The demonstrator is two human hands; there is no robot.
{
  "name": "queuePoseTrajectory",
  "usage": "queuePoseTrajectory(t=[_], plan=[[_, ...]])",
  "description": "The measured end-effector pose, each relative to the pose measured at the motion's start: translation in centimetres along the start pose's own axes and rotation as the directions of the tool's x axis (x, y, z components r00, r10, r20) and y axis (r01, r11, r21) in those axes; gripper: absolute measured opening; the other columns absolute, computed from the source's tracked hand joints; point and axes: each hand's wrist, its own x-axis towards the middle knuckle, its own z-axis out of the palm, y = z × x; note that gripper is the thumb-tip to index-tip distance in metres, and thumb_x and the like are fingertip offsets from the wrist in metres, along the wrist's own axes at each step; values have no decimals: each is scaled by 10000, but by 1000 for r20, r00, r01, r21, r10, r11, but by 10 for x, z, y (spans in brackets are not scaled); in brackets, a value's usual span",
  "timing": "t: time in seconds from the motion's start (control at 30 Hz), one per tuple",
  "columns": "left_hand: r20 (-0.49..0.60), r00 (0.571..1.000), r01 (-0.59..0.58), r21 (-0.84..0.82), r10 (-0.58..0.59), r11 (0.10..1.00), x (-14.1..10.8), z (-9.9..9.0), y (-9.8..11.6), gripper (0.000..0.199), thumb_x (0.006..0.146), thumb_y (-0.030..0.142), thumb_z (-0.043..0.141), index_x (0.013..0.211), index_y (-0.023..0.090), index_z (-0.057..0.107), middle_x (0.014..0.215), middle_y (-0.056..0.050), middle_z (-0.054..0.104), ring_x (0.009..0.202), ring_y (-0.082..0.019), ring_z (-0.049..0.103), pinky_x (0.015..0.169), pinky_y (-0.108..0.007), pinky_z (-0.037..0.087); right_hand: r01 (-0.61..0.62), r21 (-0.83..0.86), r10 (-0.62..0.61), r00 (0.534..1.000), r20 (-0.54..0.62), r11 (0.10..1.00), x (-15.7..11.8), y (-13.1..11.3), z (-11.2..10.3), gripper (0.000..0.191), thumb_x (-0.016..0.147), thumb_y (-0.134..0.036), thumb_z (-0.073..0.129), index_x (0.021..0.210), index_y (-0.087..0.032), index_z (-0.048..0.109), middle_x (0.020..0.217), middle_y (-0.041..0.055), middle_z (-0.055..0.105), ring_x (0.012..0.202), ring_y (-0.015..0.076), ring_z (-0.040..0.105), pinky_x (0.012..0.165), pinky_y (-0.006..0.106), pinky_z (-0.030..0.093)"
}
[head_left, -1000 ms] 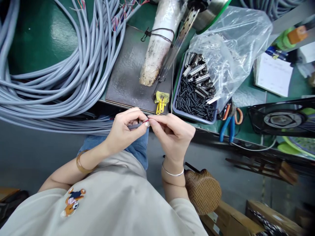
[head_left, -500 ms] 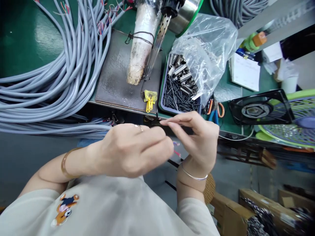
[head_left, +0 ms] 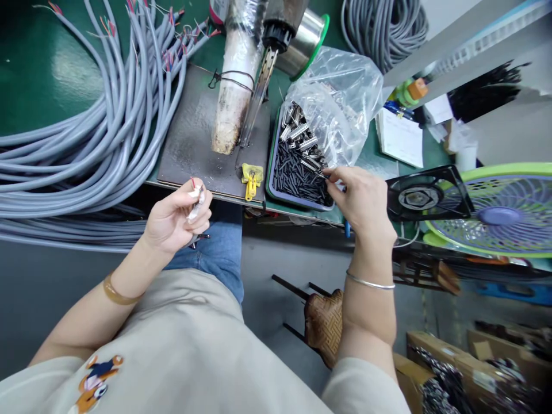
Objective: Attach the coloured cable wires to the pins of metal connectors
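My left hand (head_left: 179, 217) is raised in front of the bench edge, fingers curled around a white crumpled scrap (head_left: 196, 204). A thin red wire tip (head_left: 192, 181) pokes out at its fingertips. At the right side of a plastic bin (head_left: 297, 201), my right hand (head_left: 362, 198) has thumb and fingertips pinched together; whatever is between them is too small to make out. Inside the bin lie short black tubes (head_left: 293, 172) and metal connectors (head_left: 308, 142). Near its left side sits a yellow clip (head_left: 251, 183) on a dark board (head_left: 190, 138).
Grey cables (head_left: 125, 126) with stripped ends cover the left of the bench. A soldering iron (head_left: 259, 98) points down beside a white wrapped tube (head_left: 230, 92). Behind the bin are a clear plastic bag (head_left: 340, 92) and solder spool (head_left: 304, 43). A fan (head_left: 416, 198) stands at right.
My hands have come apart. The right one moved right and up to the bin; the left moved left and turned, showing the white scrap. The view shifted slightly.
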Motion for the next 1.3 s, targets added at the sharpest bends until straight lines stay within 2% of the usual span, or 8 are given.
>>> queuePoseTrajectory(t=[0.2, 0.3, 0.53, 0.63, 0.9, 1.1, 1.23, 1.3], plan=[[-17, 999, 40, 1, -40, 999, 1, 11, 1, 271, 688, 231, 751, 658, 193, 484, 483, 83, 452, 324, -27, 240, 354, -177, 179, 163, -105, -158, 986, 51, 981, 14, 9, 7, 138, 916, -119, 555, 885, -217, 648, 971, 73, 764, 851, 218, 661, 637, 318, 345], [-26, 999, 46, 4, -46, 999, 3, 10, -1, 231, 686, 205, 748, 673, 188, 518, 494, 80, 491, 336, -25, 265, 358, -177, 176, 187, -64, -189, 982, -23, 980, 20, 15, 11, 129, 920, -135, 583, 853, -231, 636, 867, 45, 722, 773, 171, 609, 613, 318, 297], [-100, 995, 42, 106, -31, 993, 6, 8, -11, 222, 694, 215, 775, 696, 165, 558, 527, 54, 552, 367, -9, 309, 384, -156, 167, 119, 198, -84, 981, -176, 973, 33, 30, 14, 96, 873, -196, 673, 813, -250, 620, 884, 72, 761, 704, 121, 632, 637, 297, 419], [-116, 993, 23, 142, -7, 990, 7, 9, -14, 212, 691, 216, 781, 700, 156, 578, 547, 46, 564, 370, 3, 306, 393, -152, 153, 59, 338, -26, 995, -101, 939, 37, 23, 18, 150, 835, -229, 710, 744, -252, 594, 895, 73, 788, 707, 131, 685, 686, 288, 484], [-110, 983, -110, 278, 146, 954, 6, 11, -17, 234, 697, 274, 819, 704, 152, 619, 527, 20, 602, 366, -3, 311, 375, -163, 139, 182, -89, -184, 983, -8, 979, 38, -8, 9, 29, 871, -175, 631, 870, -204, 636, 1034, 78, 800, 902, 232, 743, 650, 309, 415], [-81, 951, -247, 378, 297, 892, 5, 10, -21, 246, 729, 287, 834, 698, 147, 634, 542, 20, 618, 391, -8, 366, 372, -157, 208, 66, -307, -55, 998, 44, 949, 43, -20, 7, 119, 955, -249, 582, 900, -175, 658, 1000, 122, 783, 721, 168, 658, 547, 329, 288], [-49, 935, -301, 411, 350, 861, 4, 9, -20, 203, 752, 234, 804, 695, 145, 631, 539, 26, 615, 423, -21, 443, 395, -147, 282, -76, 74, 90, 973, -212, 994, 43, -16, 8, 94, 834, -155, 664, 763, -178, 605, 872, 110, 780, 764, 156, 715, 608, 316, 431], [-40, 937, -300, 418, 348, 857, 4, 10, -18, 191, 747, 208, 797, 690, 145, 626, 536, 29, 614, 432, -27, 470, 406, -144, 312, -73, 432, 222, 926, -306, 899, 37, -17, 0, 166, 786, -124, 671, 695, -203, 556, 858, 61, 774, 782, 157, 746, 644, 329, 513]])
